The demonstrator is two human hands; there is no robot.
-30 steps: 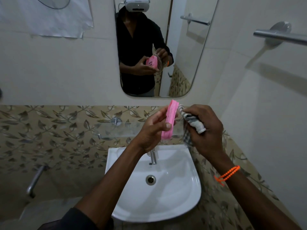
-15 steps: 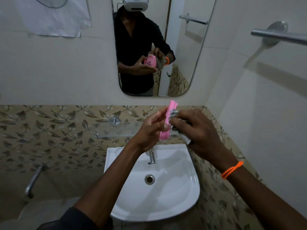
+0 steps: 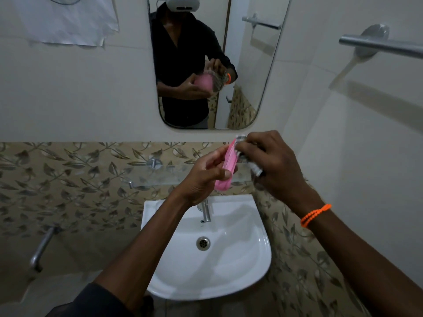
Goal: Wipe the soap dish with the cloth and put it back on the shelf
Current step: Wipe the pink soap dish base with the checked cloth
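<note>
My left hand (image 3: 203,175) grips a pink soap dish (image 3: 226,170), held on edge above the sink with its open face turned away from me. My right hand (image 3: 272,163) holds a bunched grey checked cloth (image 3: 242,143) pressed against the dish's upper right side; most of the cloth is hidden under my fingers. Behind the hands, a glass shelf (image 3: 160,177) is fixed to the leaf-patterned tiles.
A white sink (image 3: 247,266) with a chrome tap (image 3: 206,211) sits below the hands. A mirror (image 3: 251,76) hangs above and reflects the dish and cloth. A metal towel rail (image 3: 380,44) juts from the right wall. A pipe (image 3: 42,248) is at lower left.
My right hand has moved the cloth from beside the dish onto it and up toward the dish's top edge. The left hand has kept its grip, tilting the dish slightly.
</note>
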